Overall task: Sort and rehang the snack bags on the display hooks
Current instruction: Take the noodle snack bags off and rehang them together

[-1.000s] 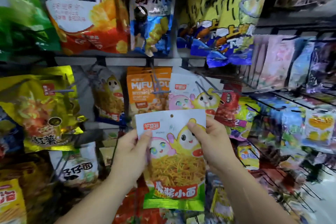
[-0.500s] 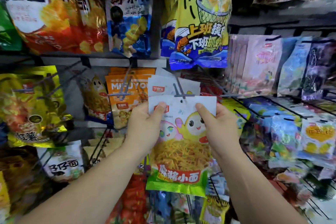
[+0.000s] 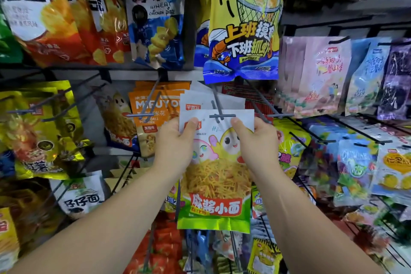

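While both hands' fingers pinch noodle bag [image 3: 216,176] | hook crossbar [image 3: 222,115] fronts it | popcorn bags [image 3: 155,115] left.

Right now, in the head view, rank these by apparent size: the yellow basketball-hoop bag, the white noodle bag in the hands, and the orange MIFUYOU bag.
1. Yellow basketball-hoop bag, largest, though its top is cut off.
2. White noodle bag, held by the left hand and right hand; being nearer the camera may flatter it.
3. Orange MIFUYOU bag, smallest, partly covered.
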Demonstrator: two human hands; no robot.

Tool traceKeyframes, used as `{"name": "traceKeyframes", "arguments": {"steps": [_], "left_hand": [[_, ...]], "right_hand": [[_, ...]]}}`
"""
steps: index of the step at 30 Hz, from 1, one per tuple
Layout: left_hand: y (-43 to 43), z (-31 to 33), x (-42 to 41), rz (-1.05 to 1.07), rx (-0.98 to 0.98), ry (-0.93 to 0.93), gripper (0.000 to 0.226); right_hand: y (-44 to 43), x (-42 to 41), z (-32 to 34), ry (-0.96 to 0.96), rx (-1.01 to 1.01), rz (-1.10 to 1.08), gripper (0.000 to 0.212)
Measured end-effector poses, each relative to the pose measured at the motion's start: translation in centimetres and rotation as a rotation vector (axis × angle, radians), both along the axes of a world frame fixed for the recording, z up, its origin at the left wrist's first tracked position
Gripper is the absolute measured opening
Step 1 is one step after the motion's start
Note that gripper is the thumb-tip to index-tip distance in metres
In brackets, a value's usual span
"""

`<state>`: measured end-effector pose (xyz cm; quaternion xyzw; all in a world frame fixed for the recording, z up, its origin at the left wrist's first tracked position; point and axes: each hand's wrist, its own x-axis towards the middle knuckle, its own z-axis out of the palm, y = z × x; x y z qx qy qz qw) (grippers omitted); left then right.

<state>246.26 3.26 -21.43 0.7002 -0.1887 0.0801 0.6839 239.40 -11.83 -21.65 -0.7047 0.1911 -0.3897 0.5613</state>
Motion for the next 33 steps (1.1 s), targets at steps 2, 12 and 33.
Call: {"name": "traceKeyframes", "arguments": {"steps": [2, 12, 33], "left_hand": [[-0.5, 0.0, 1.3, 0.012, 0.023, -0.001, 0.018], [-2.2, 1.2, 4.9, 0.073, 0.04, -0.008, 0.04], [1.7, -1.7, 4.3, 0.174, 0.559, -0.18, 0.032]], "right_hand": [[-0.2, 1.7, -0.3, 0.024, -0.006, -0.051, 0.028], [-1.2, 5.9, -0.6, 0.109, -0.201, -0.201, 0.045], [2.7, 1.8, -3.1, 0.111, -0.272, -0.196, 0.087]]}}
